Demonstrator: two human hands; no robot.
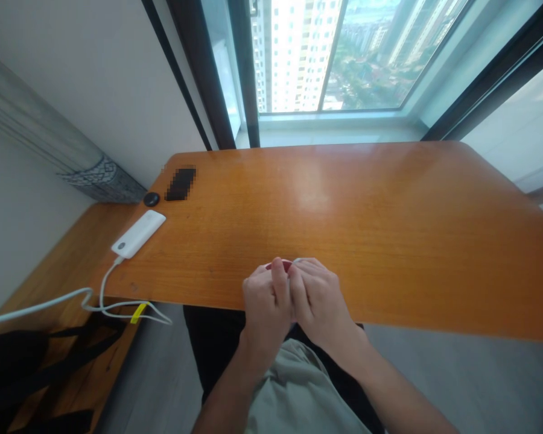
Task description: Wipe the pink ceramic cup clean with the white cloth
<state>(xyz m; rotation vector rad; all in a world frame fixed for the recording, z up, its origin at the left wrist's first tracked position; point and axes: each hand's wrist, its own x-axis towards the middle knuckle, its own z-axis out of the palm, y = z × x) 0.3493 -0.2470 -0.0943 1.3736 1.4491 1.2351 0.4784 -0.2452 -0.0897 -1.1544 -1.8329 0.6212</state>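
My left hand (266,301) and my right hand (314,298) are pressed together above the front edge of the wooden table (366,241). Both have curled fingers, with the thumbs side by side on top. Between them shows a sliver of a small pink-red thing (286,264), with a thin whitish edge by the right fingers. Most of it is hidden by the hands, so its kind cannot be made out.
At the table's left lie a white power bank (139,234) with a white cable (104,283), a round black object (151,199) and a blurred dark object (181,184). A black bag (22,361) rests lower left. A window (335,60) stands beyond the table.
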